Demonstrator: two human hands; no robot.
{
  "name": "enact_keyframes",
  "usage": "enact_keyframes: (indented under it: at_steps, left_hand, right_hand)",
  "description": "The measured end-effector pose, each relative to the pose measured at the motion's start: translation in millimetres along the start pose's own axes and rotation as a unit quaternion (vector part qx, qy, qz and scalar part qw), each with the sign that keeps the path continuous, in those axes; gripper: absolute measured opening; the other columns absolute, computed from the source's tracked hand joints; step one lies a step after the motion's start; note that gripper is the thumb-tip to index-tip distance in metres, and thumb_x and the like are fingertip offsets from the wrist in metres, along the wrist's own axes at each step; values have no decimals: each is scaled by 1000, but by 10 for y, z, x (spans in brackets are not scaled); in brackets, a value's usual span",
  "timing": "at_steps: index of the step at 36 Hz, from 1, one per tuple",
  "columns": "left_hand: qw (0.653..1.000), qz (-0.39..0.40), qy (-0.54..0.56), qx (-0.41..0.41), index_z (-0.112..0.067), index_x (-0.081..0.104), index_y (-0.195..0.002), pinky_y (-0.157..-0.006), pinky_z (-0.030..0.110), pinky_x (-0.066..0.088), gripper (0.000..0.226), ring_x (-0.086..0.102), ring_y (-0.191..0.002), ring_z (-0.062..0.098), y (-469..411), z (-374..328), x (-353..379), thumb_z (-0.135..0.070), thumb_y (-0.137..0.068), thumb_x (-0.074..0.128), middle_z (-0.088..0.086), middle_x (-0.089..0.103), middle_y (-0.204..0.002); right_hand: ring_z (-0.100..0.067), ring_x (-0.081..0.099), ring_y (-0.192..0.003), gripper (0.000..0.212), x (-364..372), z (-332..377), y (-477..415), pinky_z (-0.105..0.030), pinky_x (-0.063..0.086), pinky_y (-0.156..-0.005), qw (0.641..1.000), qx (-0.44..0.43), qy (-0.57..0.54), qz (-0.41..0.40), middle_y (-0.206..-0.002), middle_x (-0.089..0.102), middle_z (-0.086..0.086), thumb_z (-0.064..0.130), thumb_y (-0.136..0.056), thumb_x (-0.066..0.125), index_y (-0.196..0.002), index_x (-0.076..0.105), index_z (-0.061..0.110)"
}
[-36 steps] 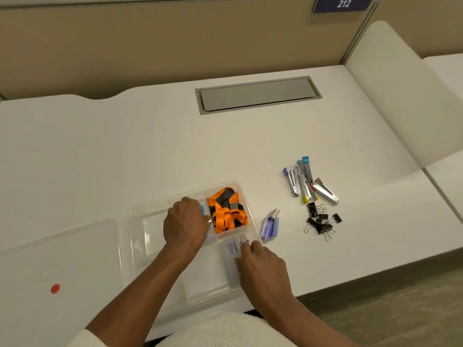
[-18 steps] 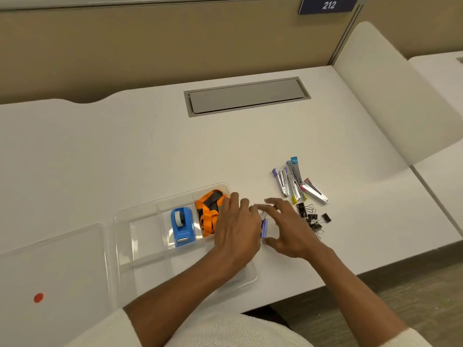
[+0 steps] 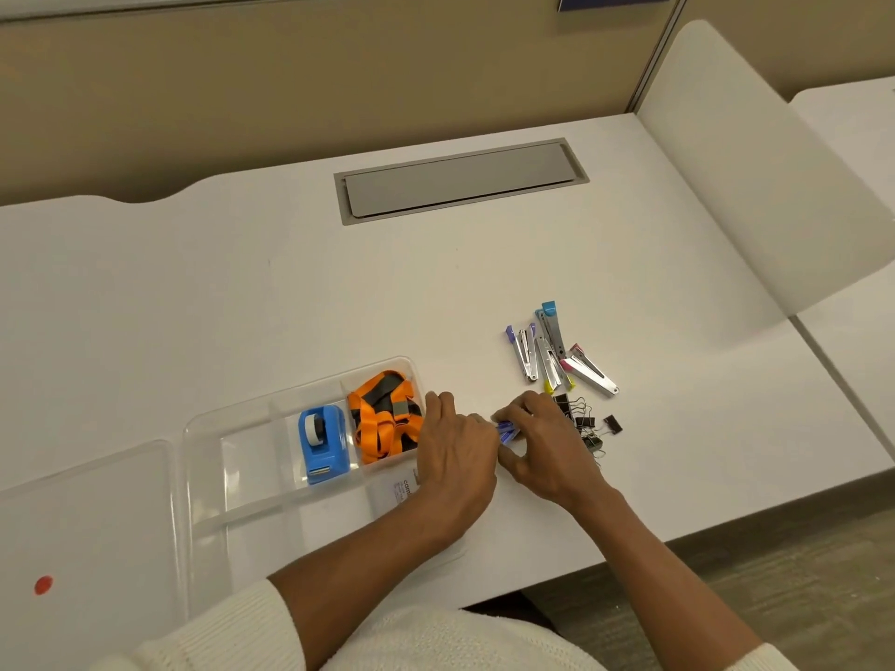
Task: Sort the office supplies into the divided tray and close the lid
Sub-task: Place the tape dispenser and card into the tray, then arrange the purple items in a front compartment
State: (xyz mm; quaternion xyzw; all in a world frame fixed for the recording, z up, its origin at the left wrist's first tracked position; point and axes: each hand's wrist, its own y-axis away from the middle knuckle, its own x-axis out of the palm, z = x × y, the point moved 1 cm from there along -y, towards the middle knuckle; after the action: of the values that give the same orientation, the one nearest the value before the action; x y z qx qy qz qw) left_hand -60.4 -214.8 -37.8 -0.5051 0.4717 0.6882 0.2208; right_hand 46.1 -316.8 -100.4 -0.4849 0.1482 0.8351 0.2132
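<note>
The clear divided tray [image 3: 203, 428] sits at the desk's near left. A blue tape dispenser [image 3: 322, 445] stands in one of its compartments and orange lanyards [image 3: 385, 416] fill the far right one. Just right of the tray, my left hand [image 3: 457, 450] and my right hand [image 3: 547, 440] meet over small blue-purple staple boxes [image 3: 506, 431]. Fingers of both hands pinch the boxes, which are mostly hidden. Several staple removers [image 3: 552, 353] lie beyond my right hand. Black binder clips [image 3: 588, 421] lie beside it.
The tray's clear lid [image 3: 87, 515] with a red dot lies flat to the left of the tray. A grey cable hatch [image 3: 460, 179] is set into the desk's middle back. A white divider panel [image 3: 755, 162] rises at the right. The desk's front edge runs close under my forearms.
My left hand left the tape dispenser in the tray and moved right. My right hand moved from the tray's near corner to the staple boxes, and both hands closed on them.
</note>
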Motion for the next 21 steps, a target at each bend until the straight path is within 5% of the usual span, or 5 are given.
enact_keyframes:
  at_steps: [6, 12, 16, 21]
  left_hand:
    - [997, -59, 43, -7, -9, 69, -109, -111, 47, 32, 28, 52, -121, 31, 40, 4, -112, -33, -98, 59, 9, 74, -104]
    - [987, -124, 92, -45, -13, 68, -105, -104, 45, 38, 27, 55, -118, 29, 284, 230, -436, -37, -94, 60, 6, 75, -102]
    - [979, -132, 124, -98, -19, 63, -98, -97, 39, 38, 28, 54, -110, 25, 573, 573, -588, -45, -95, 56, 2, 69, -100]
    - [965, -113, 153, -179, -24, 62, -113, -93, 35, 46, 43, 58, -98, 20, 997, 1040, -470, -60, -97, 47, 0, 69, -103]
  right_hand:
    - [-15, 58, -95, 32, -124, 30, 0, -34, 58, -76, 997, 31, -45, -45, -102, 60, 4, 30, -82, 79, -111, 71, 19]
    - [-7, 67, -89, 34, -402, 339, 12, -19, 60, -79, 981, 43, -150, -112, -104, 64, 4, 25, -81, 85, -112, 72, 17]
    - [-8, 68, -93, 33, -465, 711, -7, -19, 60, -79, 977, 2, -191, -99, -106, 66, 3, 25, -83, 84, -112, 72, 15]
    - [-10, 64, -96, 34, -326, 1302, -7, -23, 59, -79, 981, -79, -173, -34, -107, 64, 2, 33, -86, 78, -116, 70, 18]
